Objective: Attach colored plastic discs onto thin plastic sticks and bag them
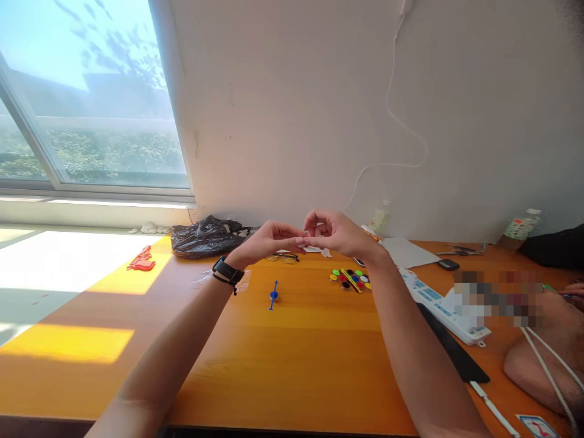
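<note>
- Spinner (274,295): blue, a thin arrow over a round base, standing on the table (274,365), apart from both hands.
- Left hand (269,239): raised beyond the spinner, fingertips meeting those of the right hand (340,234), which is beyond the spinner and to its right. Both sets of fingers pinch together; I cannot tell whether a small thing sits between them.
- Glasses (283,258): beyond the spinner.
- Clear wrap (245,281): left of the spinner, partly behind the left wrist.
- Discs (358,273): many-coloured, clustered right of the spinner.
- Bag (205,237): black, beyond the spinner and to its left.
- Red toy (143,260): well left of the spinner.
- Power strip (438,306): well right of the spinner.
- Room: broad bare wood runs from the spinner to the near edge (274,428), with a forearm at either side.
</note>
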Demonstrator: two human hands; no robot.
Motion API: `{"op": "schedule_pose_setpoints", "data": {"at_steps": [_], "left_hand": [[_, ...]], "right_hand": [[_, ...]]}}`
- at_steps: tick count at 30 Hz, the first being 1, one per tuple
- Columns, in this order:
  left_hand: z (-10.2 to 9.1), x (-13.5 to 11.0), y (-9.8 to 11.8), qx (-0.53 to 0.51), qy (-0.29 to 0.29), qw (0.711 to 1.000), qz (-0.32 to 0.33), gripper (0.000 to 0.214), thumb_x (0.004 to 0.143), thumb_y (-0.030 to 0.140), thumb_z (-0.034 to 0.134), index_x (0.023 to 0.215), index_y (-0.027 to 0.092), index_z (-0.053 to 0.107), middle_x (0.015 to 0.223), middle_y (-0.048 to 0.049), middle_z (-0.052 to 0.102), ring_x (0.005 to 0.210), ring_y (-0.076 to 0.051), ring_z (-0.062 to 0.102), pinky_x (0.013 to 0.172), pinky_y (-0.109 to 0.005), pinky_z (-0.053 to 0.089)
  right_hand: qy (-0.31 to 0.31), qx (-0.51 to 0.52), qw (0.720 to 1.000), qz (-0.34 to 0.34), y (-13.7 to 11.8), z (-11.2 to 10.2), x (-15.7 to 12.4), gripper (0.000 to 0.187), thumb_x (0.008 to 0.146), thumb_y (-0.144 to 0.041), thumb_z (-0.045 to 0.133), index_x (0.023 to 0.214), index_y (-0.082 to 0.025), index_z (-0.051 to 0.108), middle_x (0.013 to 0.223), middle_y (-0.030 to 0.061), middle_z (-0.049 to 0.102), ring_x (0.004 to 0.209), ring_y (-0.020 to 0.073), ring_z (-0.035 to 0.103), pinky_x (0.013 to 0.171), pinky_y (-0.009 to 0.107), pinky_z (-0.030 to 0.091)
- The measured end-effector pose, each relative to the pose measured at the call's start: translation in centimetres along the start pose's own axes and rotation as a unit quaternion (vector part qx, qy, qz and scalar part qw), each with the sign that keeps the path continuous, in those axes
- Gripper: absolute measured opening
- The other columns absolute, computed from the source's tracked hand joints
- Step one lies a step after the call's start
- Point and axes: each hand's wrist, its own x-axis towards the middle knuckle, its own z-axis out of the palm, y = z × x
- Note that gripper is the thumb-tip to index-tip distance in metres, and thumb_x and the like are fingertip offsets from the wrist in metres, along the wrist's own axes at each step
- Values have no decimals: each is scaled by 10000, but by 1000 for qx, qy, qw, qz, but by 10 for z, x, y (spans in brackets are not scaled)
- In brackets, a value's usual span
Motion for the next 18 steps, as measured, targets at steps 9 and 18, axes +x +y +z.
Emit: {"op": "schedule_pose_setpoints", "data": {"at_steps": [9, 18], "left_hand": [[1, -2, 6, 7, 14, 1000, 1, 330, 870, 376, 846, 1066, 112, 816, 1065, -161, 812, 1008, -265, 775, 915, -351, 606], [1, 3, -4, 30, 8, 999, 32, 388, 918, 414, 795, 1176, 126, 782, 1146, -158, 794, 1053, -262, 766, 976, -387, 601]], "right_hand": [[-33, 71, 997, -13, 7, -7, 0, 367, 861, -432, 804, 1100, -207, 641, 827, 13, 677, 673, 141, 606, 588, 261, 498], [29, -25, 999, -8, 11, -4, 3, 263, 889, -429, 763, 1027, -224, 671, 718, -6, 613, 659, 157, 574, 525, 255, 429]]}}
